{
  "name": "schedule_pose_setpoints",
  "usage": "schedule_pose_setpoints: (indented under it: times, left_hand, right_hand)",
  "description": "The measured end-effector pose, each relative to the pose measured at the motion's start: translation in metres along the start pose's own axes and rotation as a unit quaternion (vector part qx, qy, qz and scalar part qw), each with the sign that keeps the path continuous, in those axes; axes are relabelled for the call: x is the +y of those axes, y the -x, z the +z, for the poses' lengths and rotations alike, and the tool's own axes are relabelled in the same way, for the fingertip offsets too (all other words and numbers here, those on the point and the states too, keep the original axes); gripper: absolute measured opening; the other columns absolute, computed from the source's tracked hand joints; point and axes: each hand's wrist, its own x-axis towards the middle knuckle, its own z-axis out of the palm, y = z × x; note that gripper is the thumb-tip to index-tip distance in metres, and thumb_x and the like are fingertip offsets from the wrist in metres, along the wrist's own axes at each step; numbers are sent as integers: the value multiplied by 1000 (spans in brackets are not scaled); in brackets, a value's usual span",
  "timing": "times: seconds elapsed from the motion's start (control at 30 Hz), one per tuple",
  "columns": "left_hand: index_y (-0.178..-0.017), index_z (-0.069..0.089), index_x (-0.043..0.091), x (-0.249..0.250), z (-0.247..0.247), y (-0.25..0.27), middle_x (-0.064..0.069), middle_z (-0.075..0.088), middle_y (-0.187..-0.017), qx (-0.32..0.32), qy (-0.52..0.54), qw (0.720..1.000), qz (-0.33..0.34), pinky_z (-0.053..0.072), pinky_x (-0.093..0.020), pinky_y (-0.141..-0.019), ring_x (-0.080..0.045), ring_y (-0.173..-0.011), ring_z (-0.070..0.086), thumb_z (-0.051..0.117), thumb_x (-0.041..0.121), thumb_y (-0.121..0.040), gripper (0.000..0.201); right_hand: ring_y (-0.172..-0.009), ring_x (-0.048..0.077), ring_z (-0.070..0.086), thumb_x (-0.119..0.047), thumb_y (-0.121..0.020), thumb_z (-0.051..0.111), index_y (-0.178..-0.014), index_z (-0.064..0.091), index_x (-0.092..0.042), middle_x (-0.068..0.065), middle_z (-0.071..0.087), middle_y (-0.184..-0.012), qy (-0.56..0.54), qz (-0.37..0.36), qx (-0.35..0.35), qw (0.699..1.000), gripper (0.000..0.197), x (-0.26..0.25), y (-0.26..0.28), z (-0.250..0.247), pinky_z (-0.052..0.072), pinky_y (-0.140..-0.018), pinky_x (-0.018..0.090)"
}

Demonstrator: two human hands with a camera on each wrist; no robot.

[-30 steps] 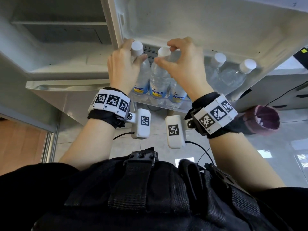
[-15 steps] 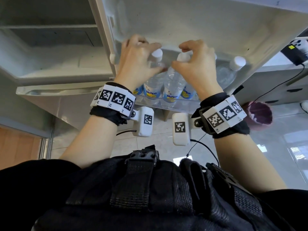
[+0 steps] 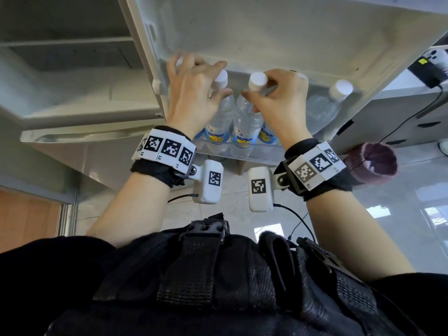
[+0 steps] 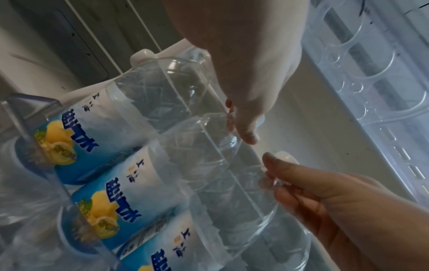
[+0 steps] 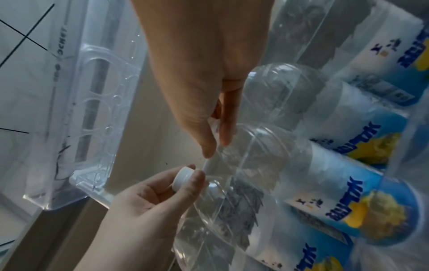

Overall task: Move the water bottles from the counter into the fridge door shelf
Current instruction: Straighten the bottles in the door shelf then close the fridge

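Several clear water bottles with blue and yellow labels stand in the fridge door shelf (image 3: 242, 155). My left hand (image 3: 224, 80) grips the white-capped top of the left water bottle (image 3: 219, 122); in the right wrist view its thumb and fingers (image 5: 197, 181) close round the cap (image 5: 183, 176). My right hand (image 3: 257, 89) pinches the neck of the bottle beside it (image 3: 244, 122), just under its cap (image 3: 258, 81). The left wrist view shows this pinch from the side, right hand (image 4: 269, 176) on the neck. Another bottle (image 3: 321, 110) leans at the shelf's right end.
The open fridge compartment (image 3: 72, 81) lies to the left of the door. A clear moulded tray (image 4: 371, 73) is fixed on the door above the bottles. A purple bin (image 3: 371, 163) stands on the tiled floor at right, under a counter edge with a cable.
Both hands have stayed at the tops of the two bottles. The left hand's fingers have come further over its bottle's cap, and the bottles sit closer to the door's hinge side.
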Motion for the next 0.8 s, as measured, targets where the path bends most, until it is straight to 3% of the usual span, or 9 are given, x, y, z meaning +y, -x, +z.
schedule_pose_setpoints:
  times: [0.2,0.33,0.5,0.53,0.57,0.6,0.63,0.73,0.8]
  left_hand:
    - [-102,66,22,14,7,0,1,71,-97,28,18,999,8,30,-53,-105,-24,-106,48,55,34,-73,33]
    - [-96,68,19,45,15,-2,-1,70,-94,118,61,990,51,32,-37,-92,-13,-98,36,59,34,-76,27]
    - [-100,66,22,93,25,-9,0,68,-103,16,40,996,81,31,-39,-88,-26,-107,47,59,46,-79,33]
    - [-103,64,23,99,29,-9,1,67,-107,-11,23,997,69,30,-40,-89,-27,-109,47,61,47,-79,34]
    - [-106,62,24,103,33,-9,1,66,-111,-31,13,998,51,29,-42,-91,-27,-111,46,63,48,-77,37]
    - [-110,59,24,106,37,-8,0,64,-114,-44,11,998,32,28,-42,-92,-27,-112,45,66,47,-76,42]
    - [-113,57,24,108,40,-7,-1,62,-116,-51,10,998,18,28,-43,-92,-27,-113,44,68,47,-75,46]
    - [-120,51,21,111,50,-7,-4,59,-120,-60,-22,998,8,27,-43,-95,-28,-115,43,64,46,-80,49]
    - [-120,50,17,114,53,-8,-5,59,-121,-61,-34,998,-1,24,-45,-100,-27,-115,44,62,45,-83,48]
  right_hand:
    - [-61,21,68,-29,-68,82,-92,64,-10,5,67,-94,-33,0,-51,998,35,1,4,-23,49,-48,15]
    - [-49,19,64,-30,-80,70,-87,67,-8,-1,68,-85,-88,-35,41,995,24,7,15,-49,55,-48,35]
    - [-60,23,63,-24,-78,64,-76,66,-9,0,67,-75,-72,-51,182,979,15,39,14,-85,54,-58,43]
    - [-64,21,62,-22,-76,65,-76,66,-9,3,68,-76,-61,-43,198,977,14,47,15,-91,55,-63,39]
    - [-68,16,61,-22,-75,66,-77,67,-8,5,69,-78,-47,-35,206,977,14,53,16,-97,53,-68,26]
    - [-71,11,59,-22,-74,67,-78,69,-8,6,69,-81,-33,-27,204,978,15,60,16,-103,45,-70,11]
    - [-75,7,57,-24,-73,68,-82,70,-10,5,70,-84,-23,-18,187,982,17,65,16,-107,37,-70,4]
    - [-84,5,56,-29,-72,71,-96,69,-15,1,70,-95,9,-9,87,996,28,75,17,-115,33,-70,0]
    - [-88,5,52,-29,-71,74,-103,66,-14,3,67,-102,36,-17,39,998,36,78,15,-118,34,-68,6]
